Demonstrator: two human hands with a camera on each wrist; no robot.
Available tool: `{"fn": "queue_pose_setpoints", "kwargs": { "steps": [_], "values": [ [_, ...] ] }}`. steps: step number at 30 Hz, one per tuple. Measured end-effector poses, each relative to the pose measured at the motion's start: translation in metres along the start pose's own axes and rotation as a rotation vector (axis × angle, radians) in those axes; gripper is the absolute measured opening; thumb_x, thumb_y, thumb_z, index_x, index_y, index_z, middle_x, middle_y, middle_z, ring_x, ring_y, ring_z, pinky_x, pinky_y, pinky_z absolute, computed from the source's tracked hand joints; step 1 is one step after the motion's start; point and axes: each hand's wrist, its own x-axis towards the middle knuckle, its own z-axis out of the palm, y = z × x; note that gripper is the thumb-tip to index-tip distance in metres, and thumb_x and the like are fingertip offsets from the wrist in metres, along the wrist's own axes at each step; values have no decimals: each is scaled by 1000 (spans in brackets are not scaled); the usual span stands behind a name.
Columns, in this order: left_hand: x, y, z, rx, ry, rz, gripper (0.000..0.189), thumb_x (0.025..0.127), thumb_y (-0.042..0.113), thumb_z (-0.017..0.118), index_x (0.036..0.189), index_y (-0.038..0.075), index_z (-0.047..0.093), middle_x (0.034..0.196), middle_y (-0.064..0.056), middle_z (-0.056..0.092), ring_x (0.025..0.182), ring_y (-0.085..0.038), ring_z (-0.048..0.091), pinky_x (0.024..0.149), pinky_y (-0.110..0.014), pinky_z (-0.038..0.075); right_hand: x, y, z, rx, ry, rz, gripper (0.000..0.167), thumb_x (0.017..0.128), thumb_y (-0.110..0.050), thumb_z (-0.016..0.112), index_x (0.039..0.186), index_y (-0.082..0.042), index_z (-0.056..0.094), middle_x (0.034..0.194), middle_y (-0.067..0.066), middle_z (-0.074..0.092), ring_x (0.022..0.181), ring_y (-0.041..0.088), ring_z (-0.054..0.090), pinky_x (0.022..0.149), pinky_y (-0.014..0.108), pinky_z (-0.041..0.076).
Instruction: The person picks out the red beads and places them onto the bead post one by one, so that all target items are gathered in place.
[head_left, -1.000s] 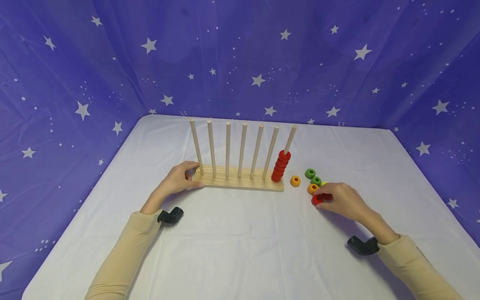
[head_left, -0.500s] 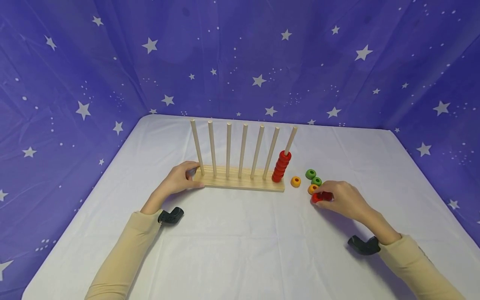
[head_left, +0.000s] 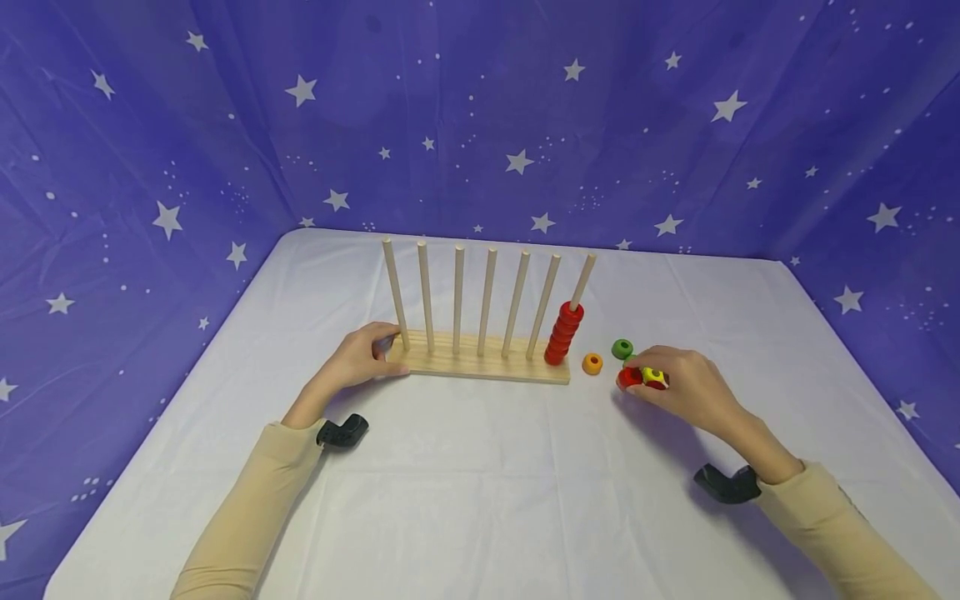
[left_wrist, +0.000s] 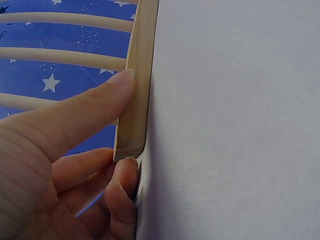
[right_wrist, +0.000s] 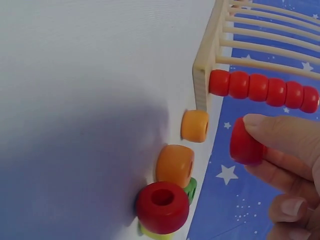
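Note:
A wooden peg stand (head_left: 480,364) with several upright pegs sits on the table. Its rightmost peg carries a stack of red beads (head_left: 564,333); bare wood shows on the others. My left hand (head_left: 355,358) grips the stand's left end, thumb on the front edge and fingers round the end, as the left wrist view shows. Between thumb and fingers my right hand (head_left: 696,387) pinches a red bead (right_wrist: 245,142), raised off the table to the right of the stand. Below it lie another red bead (right_wrist: 175,220) and an orange bead (right_wrist: 172,165).
Nearer the stand lies a second orange bead (head_left: 592,363). A green bead (head_left: 622,348) is behind the right hand, and a yellow bead (head_left: 656,374) shows under its palm. A white cloth (head_left: 465,500) covers the table; a starry blue curtain (head_left: 450,100) hangs behind.
My right hand has lifted the red bead and shifted slightly away from me, uncovering the yellow bead. The left hand stays on the stand.

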Motion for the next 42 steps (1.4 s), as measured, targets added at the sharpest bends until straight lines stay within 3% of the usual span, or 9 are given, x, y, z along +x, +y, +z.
{"fn": "queue_pose_setpoints", "kwargs": {
  "steps": [9,33,37,41,42],
  "values": [
    [0,0,0,6,10,3,71,72,21,80,132,-3,49,121,-20,55,65,-12,48,57,-22,40,9,-4,-6,-11,79,-28,30,64,-13,83,92,-10,73,87,5,71,59,6,45,49,18,37],
    [-1,0,0,-1,8,6,70,73,20,80,132,-3,49,122,-20,56,65,-12,49,56,-21,41,31,-15,-21,35,231,-107,40,59,-9,86,96,-6,72,86,7,70,57,4,37,50,9,29],
    [-1,0,-1,2,8,10,71,73,20,80,132,-3,49,121,-20,56,64,-12,48,56,-21,40,34,-18,-22,59,253,-127,35,70,-24,82,99,-6,72,87,7,71,57,4,36,50,10,29],
    [-2,0,0,3,11,9,71,73,20,80,132,-3,49,121,-20,56,64,-12,48,56,-22,40,39,-21,-24,76,271,-138,51,81,-51,61,100,-5,71,89,9,71,57,4,37,51,11,30],
    [-2,0,0,2,11,10,71,73,20,80,131,-4,49,121,-20,56,64,-12,48,56,-22,40,40,-22,-25,79,276,-137,49,80,-49,64,100,-5,71,90,9,71,57,5,37,51,10,30]
  ]
}}
